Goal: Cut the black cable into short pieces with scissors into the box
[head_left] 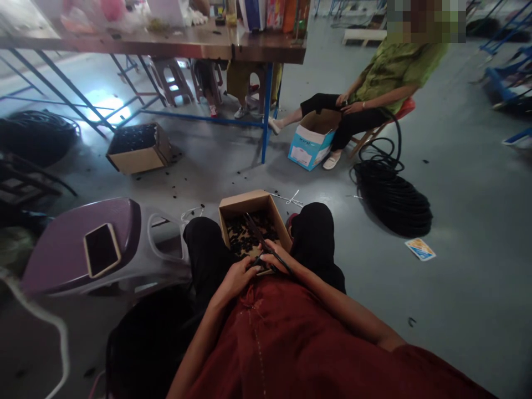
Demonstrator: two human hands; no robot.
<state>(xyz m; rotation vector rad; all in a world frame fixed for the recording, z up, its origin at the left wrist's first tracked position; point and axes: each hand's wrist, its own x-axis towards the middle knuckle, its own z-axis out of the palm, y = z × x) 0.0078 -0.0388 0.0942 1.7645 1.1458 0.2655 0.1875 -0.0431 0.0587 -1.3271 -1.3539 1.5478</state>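
Low in front of me, between my knees, is an open cardboard box [276, 216] with many small black pieces [241, 233] scattered over its bottom. My right hand [275, 254] is closed around a pair of dark scissors [256, 228], their long blades pointing away over the box. Close beside it, my left hand [241, 276] pinches a small black piece [257, 260] near the box's front edge. The fingers partly cover that piece, so its full shape is hidden. Both hands are just above my lap, nearly touching each other.
A purple stool [62, 238] at my left carries a phone [102, 250]. Another cardboard box [139, 158] holds black pieces. Ahead are a long table [199, 47] and a seated person [382, 77] with a blue-white box [311, 147]. Coiled black tubing [394, 194] lies right.
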